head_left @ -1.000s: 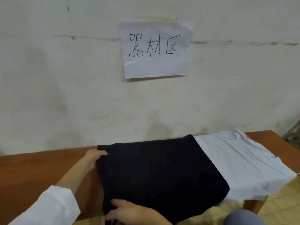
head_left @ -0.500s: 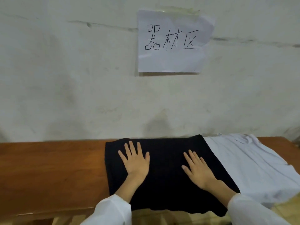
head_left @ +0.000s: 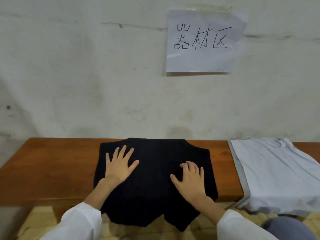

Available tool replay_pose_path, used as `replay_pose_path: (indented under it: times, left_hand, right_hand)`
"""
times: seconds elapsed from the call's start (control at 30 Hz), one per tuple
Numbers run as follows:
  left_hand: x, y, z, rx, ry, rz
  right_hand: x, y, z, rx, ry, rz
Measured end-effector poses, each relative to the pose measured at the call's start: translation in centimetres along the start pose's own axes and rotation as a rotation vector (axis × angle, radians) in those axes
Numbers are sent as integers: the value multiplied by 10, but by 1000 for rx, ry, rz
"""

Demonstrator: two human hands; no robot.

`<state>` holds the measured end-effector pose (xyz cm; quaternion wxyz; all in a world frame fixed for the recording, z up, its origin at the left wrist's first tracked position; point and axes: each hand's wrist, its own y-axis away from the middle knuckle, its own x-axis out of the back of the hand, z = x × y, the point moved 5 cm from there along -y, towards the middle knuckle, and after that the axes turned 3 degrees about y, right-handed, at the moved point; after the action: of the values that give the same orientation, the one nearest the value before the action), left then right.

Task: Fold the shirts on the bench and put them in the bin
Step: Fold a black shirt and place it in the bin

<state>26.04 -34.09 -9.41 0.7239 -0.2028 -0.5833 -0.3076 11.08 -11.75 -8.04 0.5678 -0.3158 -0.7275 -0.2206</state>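
The folded black shirt [head_left: 155, 170] lies at the middle of the wooden tabletop [head_left: 52, 170], its near edge hanging over the tabletop's near rim. The left hand [head_left: 119, 168] rests flat on the shirt's left part with fingers straight and spread. The right hand [head_left: 190, 181] rests on its right part with fingers somewhat bent, tips on the cloth; neither is seen to pinch or hold anything. Half a second ago the black shirt overlapped the edge of the white shirt [head_left: 277, 170]; now a strip of bare tabletop separates them, and the white shirt lies spread at the right, draped over the near rim. This suggests the black shirt is pressed into its final fold and is nearly ready to be lifted. The white shirt is not yet folded. No bin is in view. A handwritten paper sign [head_left: 204, 40] is taped to the wall [head_left: 86, 84] beyond.
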Motion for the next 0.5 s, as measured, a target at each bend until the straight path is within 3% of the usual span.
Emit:
replay_pose_path:
  times: [0.07, 0.13, 0.23, 0.5]
  left_hand:
    - [13, -2, -3, 22, 72, 118]
    - [22, -3, -15, 115, 120, 217]
    - [14, -8, -29, 254, 99, 121]
    - [-3, -13, 30, 297, 70, 19]
  right_hand:
    - [14, -17, 9, -32, -127, 159]
    - [16, -37, 21, -65, -137, 109]
    - [-2, -57, 45, -100, 31, -73]
    - [13, -101, 115, 10, 192, -99]
